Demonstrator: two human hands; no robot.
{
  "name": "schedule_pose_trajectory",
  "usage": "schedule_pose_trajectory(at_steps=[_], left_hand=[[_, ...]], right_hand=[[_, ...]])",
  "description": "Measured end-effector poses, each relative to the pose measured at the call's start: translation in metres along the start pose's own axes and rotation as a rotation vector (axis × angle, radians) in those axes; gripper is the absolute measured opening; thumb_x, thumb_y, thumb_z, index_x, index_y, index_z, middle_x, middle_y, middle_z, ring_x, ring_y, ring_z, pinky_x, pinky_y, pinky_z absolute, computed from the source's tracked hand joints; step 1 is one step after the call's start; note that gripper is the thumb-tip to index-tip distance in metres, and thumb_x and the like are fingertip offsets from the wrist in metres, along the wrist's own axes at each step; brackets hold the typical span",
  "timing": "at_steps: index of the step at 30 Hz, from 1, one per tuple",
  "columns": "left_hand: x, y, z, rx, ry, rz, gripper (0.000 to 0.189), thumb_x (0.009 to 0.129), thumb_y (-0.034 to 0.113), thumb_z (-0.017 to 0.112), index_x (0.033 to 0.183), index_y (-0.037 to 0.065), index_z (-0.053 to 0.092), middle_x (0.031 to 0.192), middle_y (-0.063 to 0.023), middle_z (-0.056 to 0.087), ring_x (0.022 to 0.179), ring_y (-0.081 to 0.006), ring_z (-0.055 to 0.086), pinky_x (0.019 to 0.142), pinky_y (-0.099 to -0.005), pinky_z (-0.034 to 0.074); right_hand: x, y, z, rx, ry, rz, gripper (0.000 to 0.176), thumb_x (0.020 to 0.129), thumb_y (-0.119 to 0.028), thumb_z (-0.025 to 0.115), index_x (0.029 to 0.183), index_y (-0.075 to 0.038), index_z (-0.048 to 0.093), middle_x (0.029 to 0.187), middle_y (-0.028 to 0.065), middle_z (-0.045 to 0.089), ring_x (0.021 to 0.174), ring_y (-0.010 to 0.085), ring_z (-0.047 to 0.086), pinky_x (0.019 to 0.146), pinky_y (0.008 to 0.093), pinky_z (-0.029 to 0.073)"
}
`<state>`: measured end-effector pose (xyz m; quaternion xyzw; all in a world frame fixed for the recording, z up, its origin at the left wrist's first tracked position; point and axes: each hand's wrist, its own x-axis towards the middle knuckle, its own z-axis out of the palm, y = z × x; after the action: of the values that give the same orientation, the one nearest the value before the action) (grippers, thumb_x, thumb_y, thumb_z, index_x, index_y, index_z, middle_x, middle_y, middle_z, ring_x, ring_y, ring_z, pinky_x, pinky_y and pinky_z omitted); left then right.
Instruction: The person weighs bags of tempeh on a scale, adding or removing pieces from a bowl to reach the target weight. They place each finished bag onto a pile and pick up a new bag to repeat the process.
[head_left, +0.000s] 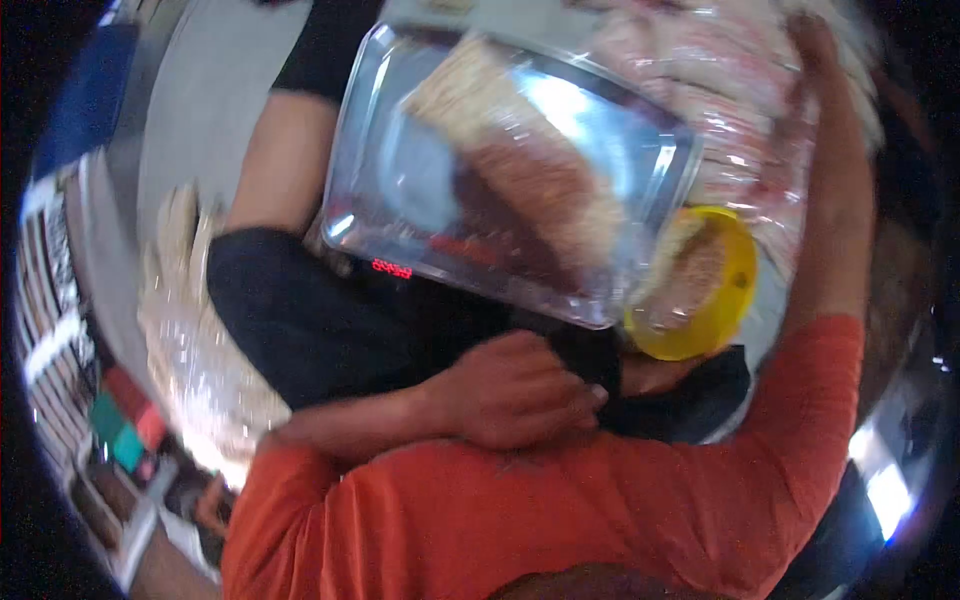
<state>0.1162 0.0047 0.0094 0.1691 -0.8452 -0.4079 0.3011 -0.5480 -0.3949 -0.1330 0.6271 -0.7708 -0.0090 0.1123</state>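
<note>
My left hand (515, 390) is held close to my chest with its fingers curled in; the inside of the hand is hidden. In front of me, a shiny metal tray (400, 235) holds a long pale and reddish-brown packet (530, 165) that looks wrapped in clear plastic. The packet lies diagonally across the tray, apart from my left hand. At the far right, my right arm is stretched out, and my right hand (815, 45) is at a pile of plastic-wrapped packets (715, 110). Blur and the view's edge obscure its fingers.
A yellow bowl (735, 290) with pale brownish contents stands against the tray's right corner. Red lit digits (391, 269) show below the tray's near edge. More clear-wrapped pale packets (190, 350) lie left of my bent knee. My legs are around the tray.
</note>
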Motion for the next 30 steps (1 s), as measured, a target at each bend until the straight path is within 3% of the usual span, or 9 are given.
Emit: schedule_pose_trajectory(at_steps=[5,8,14,16,21,24,27,28,30], left_hand=[[-0.016,-0.006,0.025,-0.071,-0.151,0.020,0.039,0.084,0.026,0.076,0.117,0.007,0.069,0.093,-0.0031,0.065,0.081,-0.0226,0.062,0.069,-0.0381,0.049],[-0.010,0.000,0.025,0.081,0.005,-0.102,0.036,0.087,0.022,0.071,0.120,0.007,0.067,0.099,-0.0046,0.065,0.089,-0.0240,0.062,0.076,-0.0407,0.051],[0.049,0.004,0.003,0.482,0.192,-0.100,0.038,0.089,0.023,0.062,0.124,0.010,0.067,0.124,-0.0084,0.065,0.126,-0.0324,0.056,0.107,-0.0496,0.045],[0.055,-0.018,0.005,0.862,0.076,0.052,0.034,0.089,0.024,0.059,0.119,0.012,0.071,0.128,-0.0100,0.067,0.137,-0.0329,0.050,0.115,-0.0540,0.039],[0.068,-0.048,0.003,0.512,-0.192,-0.016,0.020,0.081,0.020,0.066,0.097,0.009,0.073,0.105,-0.0130,0.072,0.112,-0.0340,0.065,0.111,-0.0525,0.043],[0.057,-0.052,-0.016,0.261,0.331,-0.046,0.022,0.077,0.018,0.073,0.096,0.008,0.072,0.099,-0.0154,0.071,0.095,-0.0371,0.068,0.087,-0.0519,0.052],[0.033,-0.017,-0.097,-0.195,0.724,-0.360,0.011,0.089,0.011,0.068,0.098,0.005,0.068,0.096,-0.0136,0.070,0.091,-0.0275,0.069,0.086,-0.0389,0.055],[0.027,-0.018,-0.133,-0.256,0.861,-0.165,0.013,0.089,0.008,0.067,0.102,0.006,0.070,0.094,-0.0094,0.072,0.093,-0.0222,0.069,0.087,-0.0363,0.055],[-0.001,0.004,-0.215,-0.011,1.005,-0.208,0.020,0.087,0.003,0.060,0.102,0.003,0.073,0.102,-0.0089,0.076,0.099,-0.0214,0.071,0.096,-0.0336,0.054]], right_hand=[[0.008,0.021,-0.014,0.044,0.027,0.190,0.046,0.092,-0.039,0.068,0.125,-0.007,0.068,0.117,0.0162,0.069,0.108,0.0334,0.063,0.094,0.0438,0.052],[-0.020,0.071,-0.066,0.092,0.077,0.228,0.044,0.094,-0.036,0.066,0.125,-0.006,0.068,0.115,0.0144,0.068,0.105,0.0307,0.063,0.092,0.0417,0.052],[-0.124,0.155,-0.205,0.455,0.082,0.222,0.039,0.099,-0.031,0.062,0.127,-0.005,0.067,0.111,0.0106,0.068,0.099,0.0254,0.062,0.088,0.0377,0.052],[-0.152,0.164,-0.244,0.642,0.063,0.239,0.037,0.100,-0.029,0.061,0.127,-0.005,0.066,0.110,0.0094,0.067,0.097,0.0236,0.062,0.087,0.0363,0.052],[-0.252,0.148,-0.369,1.065,0.079,0.320,0.033,0.104,-0.024,0.058,0.129,-0.004,0.066,0.107,0.0063,0.067,0.092,0.0191,0.061,0.084,0.0330,0.052],[-0.315,0.050,-0.420,1.320,0.058,0.297,0.031,0.106,-0.022,0.056,0.130,-0.003,0.065,0.105,0.0044,0.066,0.089,0.0165,0.061,0.082,0.0309,0.052],[-0.369,-0.081,-0.456,1.637,0.047,0.262,0.027,0.107,-0.021,0.057,0.126,-0.004,0.065,0.099,0.0011,0.065,0.083,0.0129,0.058,0.076,0.0289,0.050],[-0.386,-0.133,-0.470,1.769,0.051,0.257,0.024,0.106,-0.022,0.060,0.122,-0.006,0.066,0.095,-0.0009,0.063,0.078,0.0111,0.055,0.072,0.0282,0.049],[-0.403,-0.186,-0.479,1.928,0.111,0.216,0.024,0.107,-0.022,0.056,0.119,-0.004,0.065,0.096,0.0066,0.065,0.079,0.0157,0.061,0.081,0.0310,0.057]])
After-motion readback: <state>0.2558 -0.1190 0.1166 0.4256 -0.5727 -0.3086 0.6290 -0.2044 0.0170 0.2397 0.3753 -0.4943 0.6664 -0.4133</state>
